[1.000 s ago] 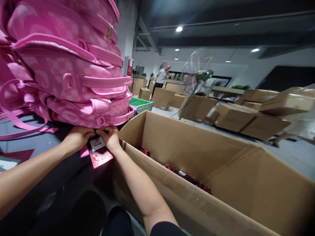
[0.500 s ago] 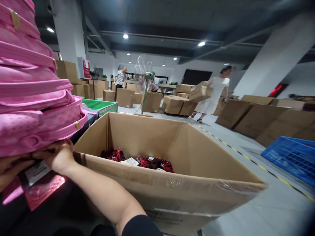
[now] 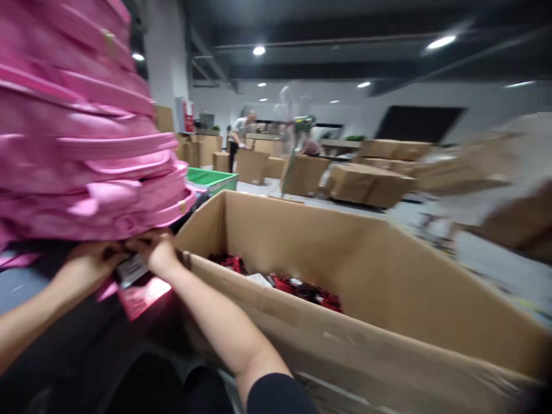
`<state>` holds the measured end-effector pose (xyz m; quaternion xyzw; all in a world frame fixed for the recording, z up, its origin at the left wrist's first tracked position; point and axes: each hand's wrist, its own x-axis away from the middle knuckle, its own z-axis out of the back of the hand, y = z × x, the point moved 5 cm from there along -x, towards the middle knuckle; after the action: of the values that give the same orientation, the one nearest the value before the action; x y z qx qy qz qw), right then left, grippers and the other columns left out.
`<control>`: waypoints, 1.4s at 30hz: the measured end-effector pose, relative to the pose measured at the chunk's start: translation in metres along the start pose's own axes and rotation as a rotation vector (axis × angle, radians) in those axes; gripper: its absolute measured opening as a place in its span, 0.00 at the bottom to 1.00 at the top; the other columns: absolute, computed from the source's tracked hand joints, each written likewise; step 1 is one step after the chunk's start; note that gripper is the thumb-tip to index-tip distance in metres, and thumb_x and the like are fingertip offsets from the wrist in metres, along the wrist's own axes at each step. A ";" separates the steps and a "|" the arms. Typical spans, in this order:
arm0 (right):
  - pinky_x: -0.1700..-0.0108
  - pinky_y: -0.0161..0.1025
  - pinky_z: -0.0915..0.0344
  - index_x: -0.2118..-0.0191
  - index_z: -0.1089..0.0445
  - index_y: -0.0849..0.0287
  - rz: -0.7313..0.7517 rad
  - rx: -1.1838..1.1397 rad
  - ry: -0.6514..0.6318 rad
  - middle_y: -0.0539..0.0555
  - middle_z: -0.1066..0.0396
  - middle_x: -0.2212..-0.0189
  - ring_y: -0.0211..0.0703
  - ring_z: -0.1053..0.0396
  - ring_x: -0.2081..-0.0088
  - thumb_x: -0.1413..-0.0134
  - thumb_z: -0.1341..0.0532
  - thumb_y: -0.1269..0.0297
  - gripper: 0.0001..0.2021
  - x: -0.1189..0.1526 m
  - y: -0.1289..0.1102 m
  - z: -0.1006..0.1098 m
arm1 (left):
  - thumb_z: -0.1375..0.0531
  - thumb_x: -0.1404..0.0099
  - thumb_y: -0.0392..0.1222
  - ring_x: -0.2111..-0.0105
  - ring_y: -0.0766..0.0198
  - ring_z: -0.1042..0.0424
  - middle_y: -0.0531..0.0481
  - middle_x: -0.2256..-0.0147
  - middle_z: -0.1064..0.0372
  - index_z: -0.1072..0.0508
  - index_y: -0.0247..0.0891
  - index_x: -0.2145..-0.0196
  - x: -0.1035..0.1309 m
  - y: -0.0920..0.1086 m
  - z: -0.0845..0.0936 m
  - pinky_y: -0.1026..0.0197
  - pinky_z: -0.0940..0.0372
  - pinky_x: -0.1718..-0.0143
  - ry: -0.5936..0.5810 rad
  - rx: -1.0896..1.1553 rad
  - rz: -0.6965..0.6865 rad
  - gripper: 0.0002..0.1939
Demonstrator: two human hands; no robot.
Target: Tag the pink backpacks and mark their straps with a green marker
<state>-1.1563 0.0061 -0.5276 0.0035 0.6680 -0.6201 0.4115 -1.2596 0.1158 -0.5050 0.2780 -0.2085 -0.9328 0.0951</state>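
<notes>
A tall stack of pink backpacks stands at the left, with straps and gold-coloured zip pulls showing. Below the lowest bag, my left hand and my right hand meet, fingers closed in a pinch. Between them hang a white label and a shiny red hang tag, which dangle under the bag. Both hands are at the tags' upper end; motion blur hides the fingertips there. To the right, a large open cardboard box holds dark tags with red cords at its bottom.
Behind the box sits a green crate. Farther off are several cardboard boxes, a green fan and a person in a grey top. At the right edge a person in white, heavily blurred, is beside a carton.
My view has swung left, so the backpacks, box and hands sit farther right. More of my left hand and forearm shows. The person in white has shifted to the right edge.
</notes>
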 end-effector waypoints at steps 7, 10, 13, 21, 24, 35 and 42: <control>0.63 0.37 0.31 0.76 0.22 0.58 0.035 -0.143 -0.021 0.52 0.23 0.75 0.44 0.26 0.71 0.55 0.32 0.53 0.12 -0.003 -0.002 0.001 | 0.42 0.42 0.44 0.69 0.60 0.26 0.48 0.69 0.23 0.23 0.37 0.70 0.002 0.014 0.006 0.62 0.35 0.66 -0.042 0.006 0.120 0.10; 0.64 0.38 0.31 0.75 0.22 0.58 0.030 -0.154 -0.034 0.52 0.23 0.75 0.45 0.27 0.71 0.55 0.34 0.52 0.13 0.000 -0.005 0.000 | 0.40 0.42 0.41 0.70 0.62 0.27 0.49 0.69 0.23 0.23 0.35 0.67 0.003 0.013 0.003 0.64 0.36 0.67 -0.087 0.059 0.134 0.08; 0.65 0.38 0.31 0.75 0.22 0.58 0.034 -0.140 -0.029 0.52 0.23 0.74 0.45 0.27 0.71 0.55 0.35 0.52 0.13 0.001 -0.007 -0.001 | 0.42 0.39 0.39 0.67 0.63 0.27 0.50 0.67 0.23 0.22 0.35 0.66 0.004 0.014 0.002 0.64 0.36 0.64 -0.133 0.106 0.086 0.09; 0.67 0.38 0.32 0.74 0.22 0.60 -0.005 -0.143 -0.039 0.53 0.24 0.75 0.43 0.28 0.72 0.57 0.34 0.52 0.15 0.002 -0.003 -0.003 | 0.39 0.40 0.37 0.68 0.66 0.28 0.52 0.68 0.23 0.22 0.36 0.65 0.005 0.014 0.001 0.65 0.36 0.65 -0.119 0.095 0.111 0.07; 0.66 0.38 0.32 0.74 0.23 0.61 -0.014 -0.138 -0.027 0.52 0.24 0.76 0.43 0.29 0.72 0.59 0.33 0.51 0.15 0.002 -0.002 -0.003 | 0.40 0.39 0.36 0.68 0.65 0.28 0.50 0.68 0.24 0.22 0.35 0.67 0.007 0.014 0.004 0.64 0.36 0.64 -0.072 0.052 0.150 0.06; 0.66 0.39 0.32 0.73 0.23 0.61 -0.058 -0.110 -0.004 0.52 0.25 0.76 0.43 0.29 0.71 0.62 0.32 0.53 0.15 0.003 0.000 -0.002 | 0.38 0.40 0.36 0.67 0.63 0.29 0.49 0.67 0.24 0.22 0.34 0.67 0.010 0.015 0.005 0.63 0.37 0.65 -0.012 -0.004 0.187 0.05; 0.68 0.38 0.33 0.74 0.23 0.62 -0.080 -0.119 0.009 0.52 0.26 0.78 0.41 0.31 0.74 0.65 0.29 0.50 0.18 0.003 0.001 -0.004 | 0.41 0.37 0.36 0.66 0.65 0.29 0.51 0.68 0.25 0.22 0.36 0.65 0.011 0.017 0.005 0.64 0.36 0.64 -0.091 0.017 0.148 0.07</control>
<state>-1.1602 0.0076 -0.5305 -0.0451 0.7052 -0.5951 0.3828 -1.2709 0.0988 -0.4990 0.2199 -0.2408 -0.9330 0.1520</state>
